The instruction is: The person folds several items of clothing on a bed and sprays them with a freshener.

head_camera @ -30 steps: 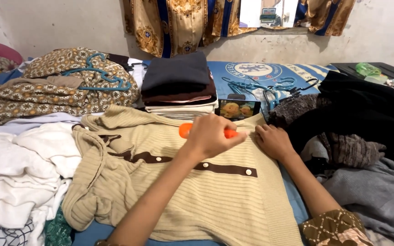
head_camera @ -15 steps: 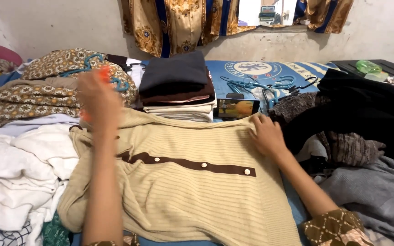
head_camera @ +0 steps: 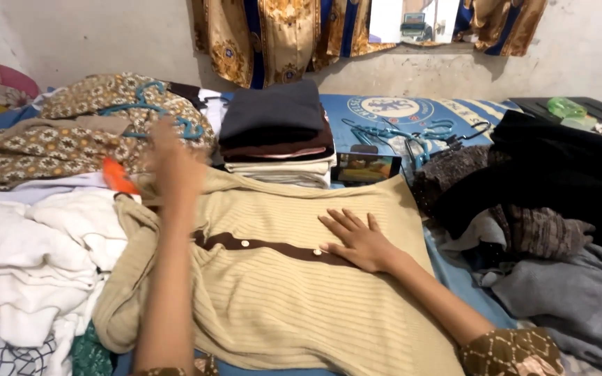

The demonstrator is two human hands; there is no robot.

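Covering most of the bed [head_camera: 454, 278] is a beige ribbed cardigan [head_camera: 301, 292], spread flat with its brown button band [head_camera: 273, 247] running across the middle. To the left of it lies a heap of white laundry [head_camera: 29, 264]; to the right, a mound of dark clothes [head_camera: 559, 181] with a grey garment [head_camera: 566, 299] below it. Behind the cardigan, a patterned brown cloth [head_camera: 50, 139] carries teal hangers [head_camera: 155, 115], and a stack of folded clothes [head_camera: 276, 132] stands just past the cardigan's far edge, with a phone [head_camera: 367, 167] beside it.

The right hand [head_camera: 357, 240] lies flat on the middle of the cardigan, fingers spread, its palm on the brown band. The left hand [head_camera: 172, 163] is blurred at the cardigan's upper left corner, near the collar; whether it grips the fabric cannot be told. An orange object [head_camera: 116, 175], small and elongated, lies just left of that hand, at the edge of the white laundry, apart from the fingers.
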